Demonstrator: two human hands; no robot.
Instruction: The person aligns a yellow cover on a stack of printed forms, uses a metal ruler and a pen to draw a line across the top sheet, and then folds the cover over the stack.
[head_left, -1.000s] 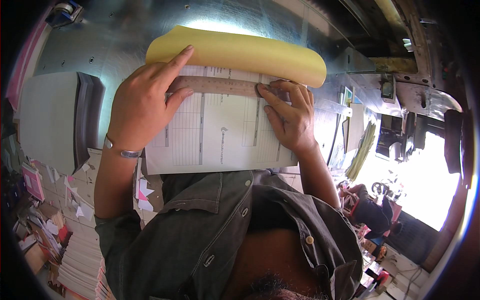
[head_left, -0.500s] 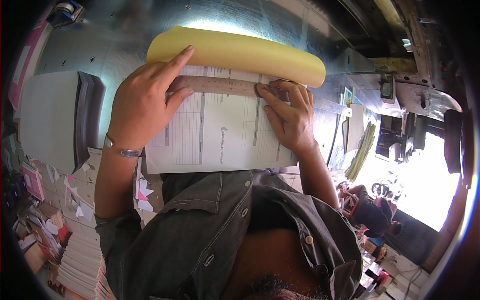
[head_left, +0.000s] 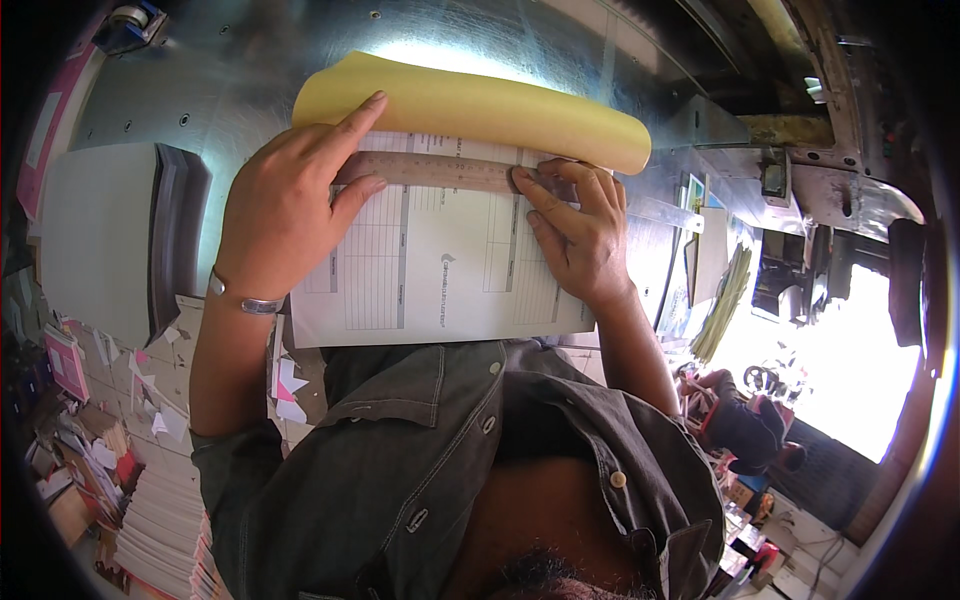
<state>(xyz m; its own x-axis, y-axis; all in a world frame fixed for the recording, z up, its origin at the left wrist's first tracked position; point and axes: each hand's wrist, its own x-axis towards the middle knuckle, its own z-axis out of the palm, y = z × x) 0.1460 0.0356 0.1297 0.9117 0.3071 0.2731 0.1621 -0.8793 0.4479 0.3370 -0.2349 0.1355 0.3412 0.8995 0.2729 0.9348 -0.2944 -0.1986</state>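
Brown ruler runs left-to-right, dipping rightward; left fingers and right fingers hold it.

The person wears a dark grey-green shirt of plain woven cloth, filling the lower middle of the frame and hanging open at the neck. Paler stitching runs along its seams and edges. A light button sits on the front near the frame's centre, pale-edged buttonholes lie below it, and a cream button shows to the right. At the lower left, the left sleeve leaves the forearm bare. A silvery open-ended bracelet circles that wrist. The left hand and right hand are ungloved.
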